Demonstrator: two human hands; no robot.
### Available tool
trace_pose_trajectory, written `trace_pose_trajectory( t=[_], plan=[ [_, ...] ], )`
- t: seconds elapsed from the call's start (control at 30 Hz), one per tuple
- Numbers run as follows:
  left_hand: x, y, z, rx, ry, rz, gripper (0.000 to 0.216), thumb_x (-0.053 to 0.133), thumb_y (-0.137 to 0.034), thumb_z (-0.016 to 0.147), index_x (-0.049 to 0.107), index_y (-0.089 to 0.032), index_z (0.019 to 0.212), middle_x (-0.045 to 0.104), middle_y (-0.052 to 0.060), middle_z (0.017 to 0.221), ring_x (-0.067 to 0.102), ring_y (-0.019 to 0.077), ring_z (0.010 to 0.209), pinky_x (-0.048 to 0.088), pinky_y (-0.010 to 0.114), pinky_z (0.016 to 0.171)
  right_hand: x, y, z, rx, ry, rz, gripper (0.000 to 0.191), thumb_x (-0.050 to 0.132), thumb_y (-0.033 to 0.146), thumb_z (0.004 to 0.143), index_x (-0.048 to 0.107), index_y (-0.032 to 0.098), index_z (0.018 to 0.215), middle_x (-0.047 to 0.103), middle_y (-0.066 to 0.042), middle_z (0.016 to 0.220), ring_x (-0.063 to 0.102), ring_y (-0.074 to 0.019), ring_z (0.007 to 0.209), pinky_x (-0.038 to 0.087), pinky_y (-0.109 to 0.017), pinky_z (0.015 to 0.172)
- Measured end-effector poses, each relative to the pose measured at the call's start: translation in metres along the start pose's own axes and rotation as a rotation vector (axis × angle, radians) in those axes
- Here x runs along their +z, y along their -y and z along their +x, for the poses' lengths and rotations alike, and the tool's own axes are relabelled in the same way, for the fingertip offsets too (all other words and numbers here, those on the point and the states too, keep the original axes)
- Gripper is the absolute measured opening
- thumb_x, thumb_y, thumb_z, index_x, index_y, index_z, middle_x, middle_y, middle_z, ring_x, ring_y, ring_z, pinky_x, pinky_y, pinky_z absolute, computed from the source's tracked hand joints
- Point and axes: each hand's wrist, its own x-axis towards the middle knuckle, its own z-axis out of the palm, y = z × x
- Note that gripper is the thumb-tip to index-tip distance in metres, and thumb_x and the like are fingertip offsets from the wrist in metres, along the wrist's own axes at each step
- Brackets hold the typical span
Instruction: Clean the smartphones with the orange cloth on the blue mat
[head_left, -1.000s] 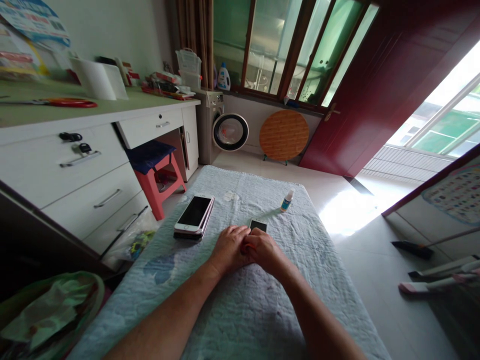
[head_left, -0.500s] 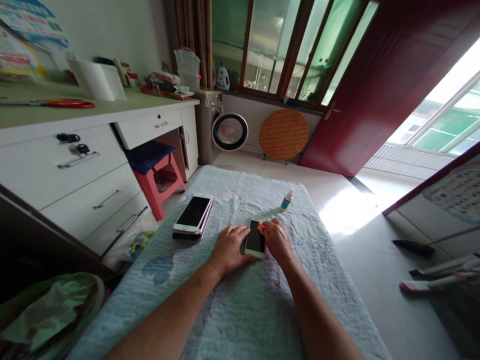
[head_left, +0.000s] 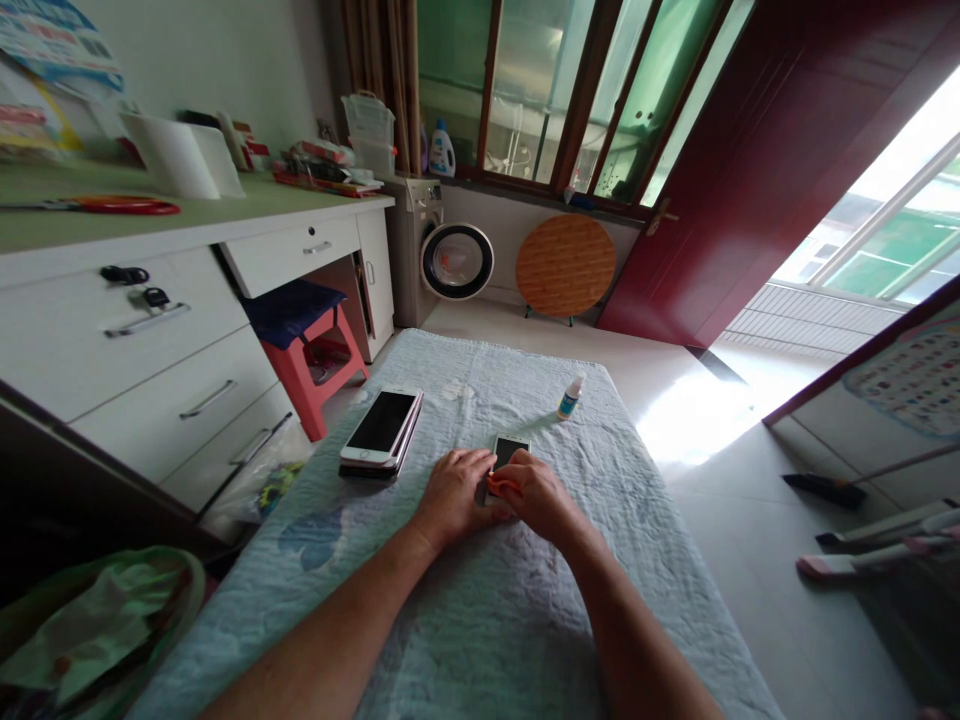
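Observation:
A small white phone (head_left: 510, 451) lies screen up on the pale quilted cloth (head_left: 480, 600) covering the table. My left hand (head_left: 452, 496) rests flat beside the phone's left edge, fingers stretched out and touching it. My right hand (head_left: 538, 498) is closed on a small orange cloth (head_left: 501, 487) and presses it onto the near half of the phone's screen, hiding that part. A stack of larger phones (head_left: 380, 426) sits to the left. A small spray bottle (head_left: 570, 397) with a blue label stands beyond the phone.
White desk drawers (head_left: 150, 350) and a red stool (head_left: 307, 350) stand to the left of the table. A washing machine (head_left: 442, 255) and a round wooden board (head_left: 564, 266) are at the far wall. A green bag (head_left: 90, 625) lies at the lower left. Broom handles (head_left: 862, 485) lie on the floor, right.
My right hand slid the orange cloth up the phone's screen to its far end, then back down toward me. My left hand stayed beside the phone.

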Motion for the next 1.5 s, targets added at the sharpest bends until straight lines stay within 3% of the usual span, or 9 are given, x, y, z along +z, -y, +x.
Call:
trace_pose_trajectory(
  t=[0.33,0.53,0.9,1.03,1.23,1.37,1.43,1.5],
  plan=[
    [-0.002,-0.001,0.0,0.022,-0.008,-0.03,0.077,0.077,-0.062,0.062,0.058,-0.025,0.127,0.059,0.007,0.131,0.051,0.0321,0.119,0.038,0.044,0.103,-0.001,-0.024,0.015,0.289,-0.212,-0.158,0.023,0.052,0.024,0.092,0.074,0.021,0.088,0.058,-0.004,0.085,0.054,-0.0144,0.081,0.038,-0.022,0.073],
    [-0.001,-0.001,-0.001,0.01,-0.011,-0.025,0.074,0.077,-0.06,0.063,0.059,-0.024,0.126,0.058,0.009,0.133,0.05,0.0331,0.121,0.037,0.047,0.105,-0.006,-0.036,0.008,0.373,-0.246,-0.226,0.021,0.051,0.021,0.088,0.072,0.02,0.089,0.062,-0.005,0.084,0.055,-0.0149,0.078,0.037,-0.023,0.07],
    [-0.001,-0.008,-0.002,0.019,0.017,0.036,0.073,0.076,-0.055,0.068,0.056,-0.018,0.127,0.059,0.011,0.129,0.051,0.033,0.118,0.037,0.045,0.103,-0.004,-0.028,0.0,0.457,-0.285,-0.05,0.027,0.049,0.019,0.081,0.072,0.018,0.093,0.071,-0.006,0.079,0.062,-0.018,0.076,0.039,-0.025,0.068],
    [-0.002,-0.01,-0.002,0.025,0.009,0.05,0.07,0.073,-0.056,0.069,0.056,-0.018,0.125,0.059,0.012,0.127,0.051,0.0328,0.116,0.037,0.046,0.102,-0.011,-0.021,-0.001,0.517,-0.223,-0.033,0.021,0.055,0.022,0.077,0.073,0.017,0.087,0.068,-0.005,0.071,0.059,-0.0165,0.067,0.036,-0.024,0.061],
    [-0.001,-0.009,-0.002,0.027,0.0,0.05,0.072,0.069,-0.062,0.071,0.057,-0.016,0.125,0.06,0.013,0.126,0.052,0.0335,0.115,0.038,0.046,0.101,-0.027,-0.007,-0.007,0.532,0.029,-0.036,0.017,0.058,0.025,0.071,0.071,0.016,0.077,0.063,-0.002,0.063,0.052,-0.0126,0.06,0.03,-0.022,0.053],
    [-0.001,-0.01,-0.002,0.022,-0.001,0.059,0.071,0.071,-0.058,0.071,0.056,-0.015,0.125,0.06,0.013,0.125,0.052,0.0331,0.114,0.038,0.046,0.101,-0.034,-0.009,-0.01,0.589,0.203,0.088,0.017,0.057,0.018,0.061,0.07,0.017,0.073,0.062,-0.001,0.06,0.053,-0.0123,0.056,0.03,-0.021,0.049],
    [-0.001,-0.011,-0.001,0.018,-0.001,0.063,0.071,0.073,-0.056,0.069,0.057,-0.015,0.125,0.06,0.013,0.125,0.052,0.0329,0.114,0.038,0.045,0.101,-0.035,-0.011,-0.01,0.608,0.202,0.115,0.018,0.056,0.018,0.061,0.07,0.018,0.073,0.062,0.0,0.06,0.054,-0.0128,0.056,0.03,-0.021,0.049],
    [0.0,-0.011,-0.001,0.02,-0.004,0.061,0.07,0.073,-0.055,0.07,0.057,-0.015,0.125,0.06,0.013,0.125,0.052,0.0329,0.115,0.038,0.045,0.101,-0.035,-0.013,-0.009,0.603,0.09,0.069,0.019,0.054,0.02,0.064,0.07,0.018,0.074,0.062,-0.001,0.062,0.053,-0.0134,0.059,0.03,-0.022,0.051]
  ],
)
